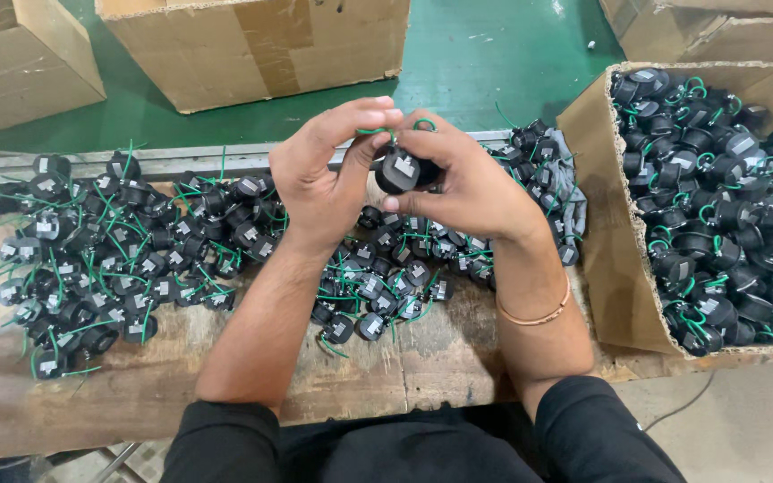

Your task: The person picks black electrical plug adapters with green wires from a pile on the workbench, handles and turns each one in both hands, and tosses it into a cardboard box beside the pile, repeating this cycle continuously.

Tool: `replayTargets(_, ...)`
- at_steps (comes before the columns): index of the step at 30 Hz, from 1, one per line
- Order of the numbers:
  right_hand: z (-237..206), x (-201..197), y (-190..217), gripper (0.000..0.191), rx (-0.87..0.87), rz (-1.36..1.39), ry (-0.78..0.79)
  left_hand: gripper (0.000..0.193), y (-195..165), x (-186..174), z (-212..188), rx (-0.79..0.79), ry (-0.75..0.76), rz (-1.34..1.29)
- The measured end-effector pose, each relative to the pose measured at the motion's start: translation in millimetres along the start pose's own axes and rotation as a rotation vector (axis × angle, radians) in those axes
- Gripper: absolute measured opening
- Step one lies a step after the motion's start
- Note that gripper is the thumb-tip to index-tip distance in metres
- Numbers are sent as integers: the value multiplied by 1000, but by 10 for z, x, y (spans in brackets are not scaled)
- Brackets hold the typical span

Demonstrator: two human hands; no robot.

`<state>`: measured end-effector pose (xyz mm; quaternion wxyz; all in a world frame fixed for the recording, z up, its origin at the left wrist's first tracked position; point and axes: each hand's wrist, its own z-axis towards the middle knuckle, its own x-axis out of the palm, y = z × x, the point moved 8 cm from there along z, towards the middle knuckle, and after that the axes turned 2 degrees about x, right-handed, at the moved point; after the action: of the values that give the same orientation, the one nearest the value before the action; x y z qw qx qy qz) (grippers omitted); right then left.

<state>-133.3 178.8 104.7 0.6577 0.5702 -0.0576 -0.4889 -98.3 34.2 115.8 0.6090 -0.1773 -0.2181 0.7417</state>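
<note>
hands [395, 174]: 2 | cardboard boxes [610, 268]: 4 | black wired parts [118, 250]: too many to count

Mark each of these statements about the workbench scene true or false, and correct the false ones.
1. Both hands hold one black round part with a green wire. True.
2. The left hand rests flat on the bench. False: it is raised, fingers at the green wire.
3. The cardboard box to the right holds black parts. True.
4. The right hand wears a glove. False: it is bare, with a thin bangle on that wrist.
5. The parts on the wooden bench have red wires. False: green.
</note>
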Motion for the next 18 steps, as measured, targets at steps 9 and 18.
replayTargets(9, -55, -201, 56, 34, -3, -87, -46, 18, -289, 110, 137, 281, 307, 142)
replayTargets(18, -20, -232, 93, 36, 120, -229, -122, 18, -96, 66, 112, 105, 232, 194)
